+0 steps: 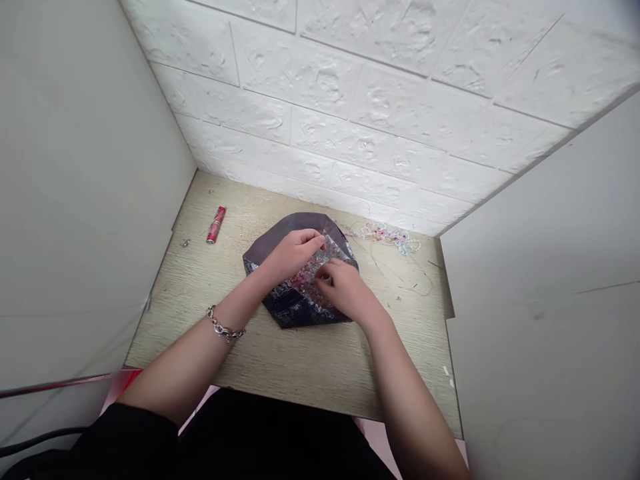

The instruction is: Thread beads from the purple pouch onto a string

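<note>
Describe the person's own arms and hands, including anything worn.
The left hand and right hand are gloveless. A silver-coloured bracelet of chunky links circles the left wrist; none shows on the right. A black sleeve covers the left upper arm; no right sleeve is in view.

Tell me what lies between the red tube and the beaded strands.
In the head view, the dark container of small beads lies there, with the left hand and right hand over it.
</note>
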`<control>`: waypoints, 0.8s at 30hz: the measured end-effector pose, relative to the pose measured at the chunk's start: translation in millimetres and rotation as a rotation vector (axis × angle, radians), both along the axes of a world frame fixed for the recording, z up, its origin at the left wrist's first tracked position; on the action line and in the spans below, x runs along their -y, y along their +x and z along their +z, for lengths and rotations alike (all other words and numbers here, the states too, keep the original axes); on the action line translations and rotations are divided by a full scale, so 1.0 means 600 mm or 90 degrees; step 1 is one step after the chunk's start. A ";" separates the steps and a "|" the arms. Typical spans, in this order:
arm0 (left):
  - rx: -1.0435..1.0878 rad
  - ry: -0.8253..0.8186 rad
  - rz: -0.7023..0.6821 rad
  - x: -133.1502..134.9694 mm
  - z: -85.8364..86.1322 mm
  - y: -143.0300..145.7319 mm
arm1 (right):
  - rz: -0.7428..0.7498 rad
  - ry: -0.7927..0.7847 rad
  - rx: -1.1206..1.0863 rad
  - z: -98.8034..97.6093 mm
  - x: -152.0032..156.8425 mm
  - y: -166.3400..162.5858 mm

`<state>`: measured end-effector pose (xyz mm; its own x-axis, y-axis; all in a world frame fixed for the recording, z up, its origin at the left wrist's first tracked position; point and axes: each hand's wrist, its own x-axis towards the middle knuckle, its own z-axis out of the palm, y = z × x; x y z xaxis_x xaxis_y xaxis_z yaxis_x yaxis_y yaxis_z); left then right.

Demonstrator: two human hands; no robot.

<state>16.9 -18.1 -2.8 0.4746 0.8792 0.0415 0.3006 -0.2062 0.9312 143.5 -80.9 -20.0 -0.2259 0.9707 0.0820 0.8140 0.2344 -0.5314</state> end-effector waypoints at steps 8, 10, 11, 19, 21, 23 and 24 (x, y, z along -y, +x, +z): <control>0.038 0.039 -0.089 0.002 -0.002 -0.003 | -0.191 0.005 -0.676 -0.002 -0.021 0.013; 0.040 0.053 -0.120 0.002 -0.001 -0.004 | -0.185 -0.043 -0.812 -0.007 -0.025 0.010; 0.036 0.059 -0.131 0.003 0.000 -0.004 | -0.188 -0.061 -0.855 -0.007 -0.025 0.008; 0.005 0.058 -0.145 0.007 0.003 -0.006 | -0.190 -0.098 -0.933 -0.004 -0.021 0.000; -0.002 0.057 -0.146 0.007 0.003 -0.006 | -0.190 -0.098 -0.934 -0.005 -0.022 0.000; -0.008 0.058 -0.145 0.008 0.003 -0.006 | -0.194 -0.097 -0.940 -0.006 -0.022 0.000; -0.009 0.059 -0.145 0.008 0.003 -0.005 | -0.197 -0.097 -0.941 -0.006 -0.022 0.000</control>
